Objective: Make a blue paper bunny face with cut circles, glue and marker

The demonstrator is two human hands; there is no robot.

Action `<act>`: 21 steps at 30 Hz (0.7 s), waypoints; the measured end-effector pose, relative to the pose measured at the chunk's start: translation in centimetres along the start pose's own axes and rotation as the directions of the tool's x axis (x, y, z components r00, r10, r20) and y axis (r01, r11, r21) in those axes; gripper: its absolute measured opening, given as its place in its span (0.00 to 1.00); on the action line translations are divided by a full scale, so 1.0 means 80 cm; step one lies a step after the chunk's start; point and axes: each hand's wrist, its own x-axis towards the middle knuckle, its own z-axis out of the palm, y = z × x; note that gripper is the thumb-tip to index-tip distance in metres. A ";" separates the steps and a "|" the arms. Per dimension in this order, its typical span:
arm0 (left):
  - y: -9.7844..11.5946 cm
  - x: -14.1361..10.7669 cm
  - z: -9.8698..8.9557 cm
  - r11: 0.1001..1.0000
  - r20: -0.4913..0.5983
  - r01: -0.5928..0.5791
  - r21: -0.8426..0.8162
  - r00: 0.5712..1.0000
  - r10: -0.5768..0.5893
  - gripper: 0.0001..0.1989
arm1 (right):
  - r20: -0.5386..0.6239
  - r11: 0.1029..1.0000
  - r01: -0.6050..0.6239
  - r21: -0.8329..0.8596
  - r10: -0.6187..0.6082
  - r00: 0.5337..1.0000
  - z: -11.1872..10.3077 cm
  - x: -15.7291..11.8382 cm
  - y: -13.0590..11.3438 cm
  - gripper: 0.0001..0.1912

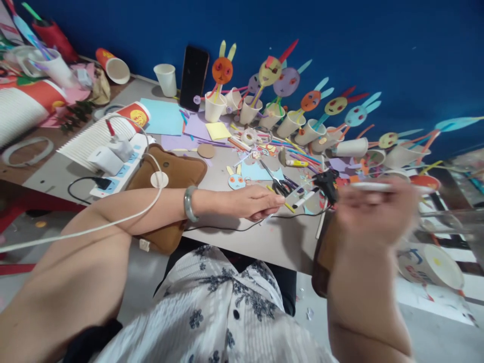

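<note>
My left hand [251, 202] is closed over the table's front part, its fingers pinching a small clear strip [295, 195]. At the right, my right hand [378, 209] is blurred, its fingers curled round a white stick-like thing [372, 186], perhaps a pen. Just behind my left hand lies a blue paper rabbit face [236, 180]. Black-handled scissors [280, 186] and a capped marker [305, 197] rest between my hands. A black glue gun [327, 182] is close to the left of my right hand.
Paper cups [215, 107] with rabbit faces on sticks line the blue wall. A phone [194, 78] leans there. At left are a power strip [121, 171], stacked cups [102, 136] and a brown pouch [170, 174]. A white cable [113, 220] crosses my left arm.
</note>
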 end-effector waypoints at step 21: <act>-0.022 -0.017 0.058 0.144 0.189 -0.168 0.975 0.970 -0.153 0.19 | 0.658 0.671 0.653 -0.352 -0.319 0.682 0.042 -0.030 0.109 0.04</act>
